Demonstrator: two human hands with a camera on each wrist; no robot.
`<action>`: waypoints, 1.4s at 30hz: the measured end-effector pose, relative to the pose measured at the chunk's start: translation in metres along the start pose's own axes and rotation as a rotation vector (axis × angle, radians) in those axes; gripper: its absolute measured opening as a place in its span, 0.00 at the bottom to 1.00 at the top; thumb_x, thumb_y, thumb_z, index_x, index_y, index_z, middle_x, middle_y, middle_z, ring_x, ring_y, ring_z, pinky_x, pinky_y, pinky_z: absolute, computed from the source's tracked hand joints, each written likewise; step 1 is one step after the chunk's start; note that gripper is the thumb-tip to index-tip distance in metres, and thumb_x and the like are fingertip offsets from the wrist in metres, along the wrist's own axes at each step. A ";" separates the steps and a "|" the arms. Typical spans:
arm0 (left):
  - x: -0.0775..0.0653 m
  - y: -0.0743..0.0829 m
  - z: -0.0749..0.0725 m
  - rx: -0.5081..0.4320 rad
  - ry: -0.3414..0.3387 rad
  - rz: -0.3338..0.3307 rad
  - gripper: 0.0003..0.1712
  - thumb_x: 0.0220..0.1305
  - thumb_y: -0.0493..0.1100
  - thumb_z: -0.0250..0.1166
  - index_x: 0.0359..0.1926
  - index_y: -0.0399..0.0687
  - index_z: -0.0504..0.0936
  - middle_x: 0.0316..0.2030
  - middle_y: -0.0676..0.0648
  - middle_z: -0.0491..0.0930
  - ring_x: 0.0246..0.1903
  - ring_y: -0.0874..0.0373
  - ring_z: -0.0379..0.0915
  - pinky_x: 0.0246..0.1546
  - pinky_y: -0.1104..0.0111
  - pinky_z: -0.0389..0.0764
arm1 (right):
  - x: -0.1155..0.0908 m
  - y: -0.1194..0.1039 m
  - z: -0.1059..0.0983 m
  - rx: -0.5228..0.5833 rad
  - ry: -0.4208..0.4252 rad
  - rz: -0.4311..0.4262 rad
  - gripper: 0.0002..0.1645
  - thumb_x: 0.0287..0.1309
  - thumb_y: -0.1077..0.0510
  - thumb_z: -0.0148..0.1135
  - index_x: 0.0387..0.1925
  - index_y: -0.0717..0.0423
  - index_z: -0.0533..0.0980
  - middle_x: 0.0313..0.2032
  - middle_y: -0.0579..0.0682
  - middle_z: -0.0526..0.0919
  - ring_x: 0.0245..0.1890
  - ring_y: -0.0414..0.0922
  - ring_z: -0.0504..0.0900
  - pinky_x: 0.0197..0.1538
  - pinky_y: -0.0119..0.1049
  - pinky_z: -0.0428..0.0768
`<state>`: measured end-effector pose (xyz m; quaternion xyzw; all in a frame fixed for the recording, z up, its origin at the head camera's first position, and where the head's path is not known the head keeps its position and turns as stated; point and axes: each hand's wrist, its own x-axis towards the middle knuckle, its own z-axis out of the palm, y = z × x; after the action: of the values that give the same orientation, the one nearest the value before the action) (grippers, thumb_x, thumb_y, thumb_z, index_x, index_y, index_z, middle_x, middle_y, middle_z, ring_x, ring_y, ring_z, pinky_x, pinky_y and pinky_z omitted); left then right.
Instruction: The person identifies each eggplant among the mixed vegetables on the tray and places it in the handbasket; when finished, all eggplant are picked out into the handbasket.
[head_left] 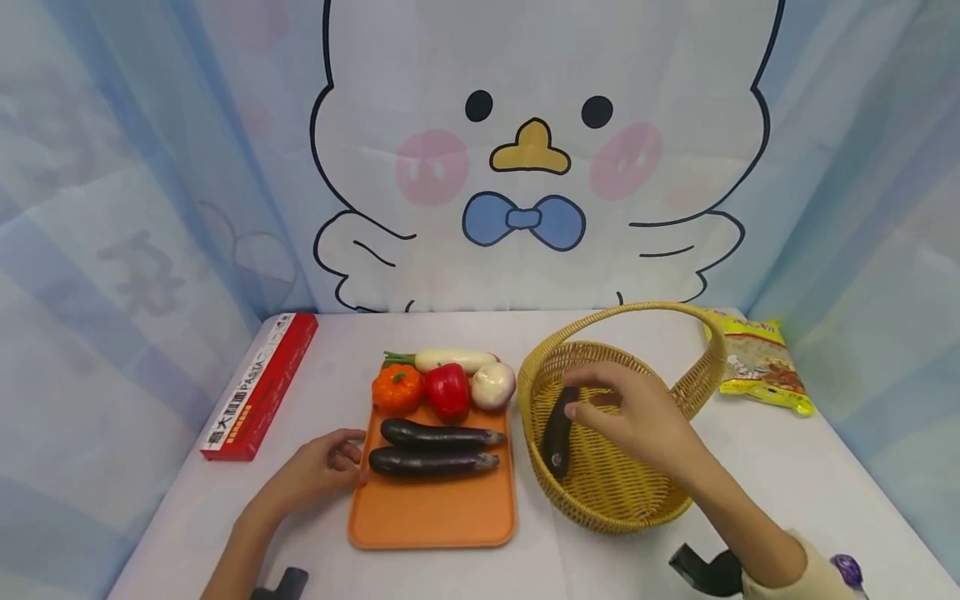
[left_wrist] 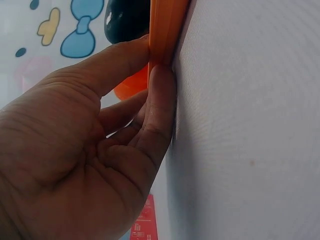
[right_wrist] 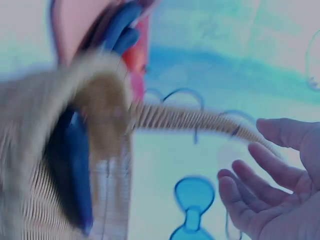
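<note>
My left hand (head_left: 322, 471) is at the left edge of an orange tray (head_left: 431, 517). In the left wrist view its thumb and fingers pinch the tray's rim (left_wrist: 164, 35). Two dark eggplants (head_left: 442, 436) lie side by side on the tray. Behind them sit an orange pumpkin (head_left: 397, 389), a red bell pepper (head_left: 447, 392), a white round vegetable (head_left: 493, 386) and a white radish (head_left: 453, 360). Over the woven basket (head_left: 615, 521) hovers my right hand (head_left: 637, 417), fingers parted and holding nothing. Another eggplant (head_left: 557, 437) rests inside the basket, against its left side.
A red pasta box (head_left: 262, 387) lies at the left of the table. On the right, behind the basket, is a yellow food packet (head_left: 761, 362). The basket's tall handle (head_left: 630, 310) arches over its opening. Printed curtains enclose the table's back and sides.
</note>
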<state>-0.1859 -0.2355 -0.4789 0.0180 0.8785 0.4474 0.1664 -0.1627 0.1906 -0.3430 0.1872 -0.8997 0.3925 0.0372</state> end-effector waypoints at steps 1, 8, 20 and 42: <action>0.000 0.001 0.000 0.003 0.003 -0.005 0.36 0.52 0.43 0.77 0.63 0.43 0.75 0.38 0.50 0.79 0.37 0.56 0.78 0.44 0.62 0.81 | -0.004 -0.005 0.003 0.026 0.018 -0.024 0.20 0.56 0.58 0.72 0.51 0.49 0.80 0.52 0.43 0.81 0.53 0.42 0.79 0.51 0.39 0.80; 0.004 0.002 -0.001 0.016 0.006 -0.007 0.36 0.52 0.43 0.77 0.62 0.44 0.75 0.38 0.50 0.80 0.37 0.56 0.78 0.44 0.61 0.82 | -0.022 -0.030 0.036 0.132 0.115 -0.274 0.22 0.54 0.60 0.74 0.50 0.44 0.80 0.52 0.40 0.81 0.48 0.39 0.80 0.50 0.36 0.80; 0.005 0.003 0.001 0.023 0.010 -0.002 0.36 0.51 0.42 0.77 0.62 0.43 0.75 0.37 0.50 0.80 0.36 0.56 0.78 0.43 0.62 0.82 | -0.029 -0.034 0.118 0.154 0.029 -0.126 0.32 0.49 0.56 0.76 0.57 0.41 0.77 0.54 0.33 0.78 0.56 0.37 0.76 0.59 0.42 0.74; 0.002 -0.001 0.002 -0.001 0.012 -0.010 0.37 0.51 0.43 0.77 0.63 0.43 0.75 0.37 0.49 0.79 0.36 0.56 0.78 0.44 0.61 0.81 | -0.012 0.004 0.167 -0.003 0.077 -0.020 0.31 0.45 0.57 0.77 0.54 0.52 0.79 0.51 0.44 0.80 0.55 0.43 0.77 0.59 0.44 0.73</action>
<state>-0.1869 -0.2337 -0.4814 0.0109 0.8793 0.4471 0.1634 -0.1399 0.0767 -0.4637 0.1808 -0.8963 0.3977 0.0762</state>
